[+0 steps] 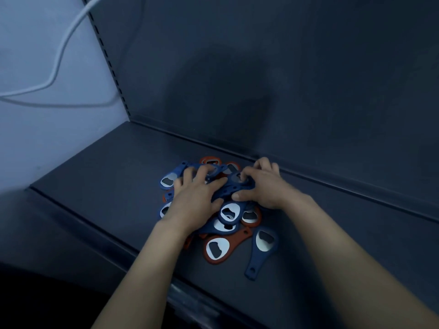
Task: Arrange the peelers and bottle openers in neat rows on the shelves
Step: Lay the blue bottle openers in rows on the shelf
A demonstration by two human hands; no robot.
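You are at the sorting step: the openers point(217, 249) lie heaped on the shelf point(95, 176), no row begun. Your left hand point(197, 195) rests on them, fingers spread; your right hand point(263, 188) pinches a blue opener point(224, 194). Next, lift it clear and lay it straight.

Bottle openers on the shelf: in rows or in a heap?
Heaped: the bottle openers overlap at mixed angles under the left hand and right hand. No row shows.
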